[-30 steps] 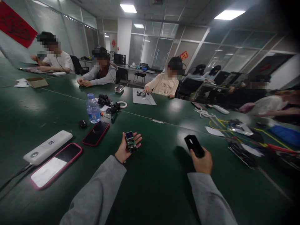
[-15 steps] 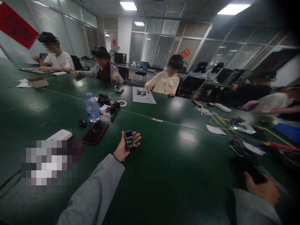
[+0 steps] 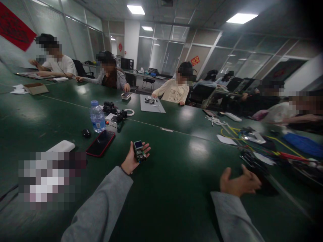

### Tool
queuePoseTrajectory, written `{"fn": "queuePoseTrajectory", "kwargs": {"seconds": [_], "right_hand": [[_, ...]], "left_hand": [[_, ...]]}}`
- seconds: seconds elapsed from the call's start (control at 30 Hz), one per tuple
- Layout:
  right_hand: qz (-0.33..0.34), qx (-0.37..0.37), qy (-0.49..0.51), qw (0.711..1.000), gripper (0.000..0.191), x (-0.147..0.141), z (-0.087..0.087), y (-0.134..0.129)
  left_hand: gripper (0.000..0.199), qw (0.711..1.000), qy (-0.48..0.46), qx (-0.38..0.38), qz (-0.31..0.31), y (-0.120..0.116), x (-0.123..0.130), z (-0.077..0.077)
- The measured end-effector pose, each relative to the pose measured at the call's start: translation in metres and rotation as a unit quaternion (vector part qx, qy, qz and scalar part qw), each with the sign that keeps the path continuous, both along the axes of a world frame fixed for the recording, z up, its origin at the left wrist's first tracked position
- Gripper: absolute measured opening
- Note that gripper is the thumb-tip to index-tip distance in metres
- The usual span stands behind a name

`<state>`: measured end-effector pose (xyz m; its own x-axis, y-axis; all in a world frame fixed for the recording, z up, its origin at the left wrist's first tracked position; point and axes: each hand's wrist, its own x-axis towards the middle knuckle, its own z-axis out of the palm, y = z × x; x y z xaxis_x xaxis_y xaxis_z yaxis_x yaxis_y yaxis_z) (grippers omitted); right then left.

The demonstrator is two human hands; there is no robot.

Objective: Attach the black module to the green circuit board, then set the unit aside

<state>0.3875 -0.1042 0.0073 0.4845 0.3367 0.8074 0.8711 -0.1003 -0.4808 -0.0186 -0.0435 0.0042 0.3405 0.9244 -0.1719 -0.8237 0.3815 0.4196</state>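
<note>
On the palm of my left hand [image 3: 131,159] rests a small circuit board with a little dark screen [image 3: 139,151]; the palm faces up and the fingers reach out behind the board. My right hand [image 3: 238,181] is over the green table [image 3: 176,195] at the right, fingers apart, with nothing seen in it. A dark flat object [image 3: 270,187] lies just beyond its fingertips. Left of my left hand lies a phone with a red edge [image 3: 101,143], beside a water bottle [image 3: 98,117].
A white object [image 3: 62,146] and a small black item [image 3: 86,133] lie at the left. Black cables [image 3: 111,108], a white ring [image 3: 130,112] and a grey board [image 3: 152,105] are farther back. Tangled cables [image 3: 252,161] spread at the right. Several people sit around the table.
My right hand has moved left, away from the dark flat object, and its fingers have spread. My left hand still bears the circuit board. The view has shifted slightly.
</note>
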Motion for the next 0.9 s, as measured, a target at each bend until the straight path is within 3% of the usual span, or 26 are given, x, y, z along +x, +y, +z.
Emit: {"fn": "queuePoseTrajectory", "kwargs": {"seconds": [0.07, 0.17, 0.27, 0.33, 0.43, 0.7, 0.9], "right_hand": [[0.055, -0.026, -0.027, 0.998, 0.055, -0.060, 0.000, 0.008], [0.206, -0.077, -0.046, 0.974, 0.047, -0.162, 0.001, 0.004], [0.376, -0.139, -0.078, 0.913, 0.044, -0.245, 0.004, -0.007], [0.468, -0.181, -0.115, 0.857, 0.042, -0.279, 0.005, -0.009], [0.523, -0.215, -0.130, 0.815, 0.040, -0.298, 0.005, 0.001], [0.523, -0.165, 0.059, 0.834, 0.038, -0.280, -0.001, 0.029], [0.511, -0.128, 0.149, 0.837, 0.057, -0.278, -0.004, 0.034]], "left_hand": [[0.057, 1.000, 0.000, -0.004, 0.000, 0.000, 0.000, 0.000], [0.056, 1.000, 0.006, -0.011, 0.003, 0.000, 0.001, 0.001], [0.058, 1.000, 0.011, -0.016, 0.007, 0.000, 0.001, 0.001], [0.057, 1.000, 0.009, -0.020, -0.001, 0.000, 0.001, 0.000], [0.059, 0.999, 0.000, -0.014, -0.036, -0.001, 0.000, 0.000], [0.054, 1.000, 0.013, 0.003, -0.017, -0.005, -0.006, 0.011], [0.061, 0.996, -0.041, 0.058, -0.051, -0.015, -0.004, 0.031]]}}
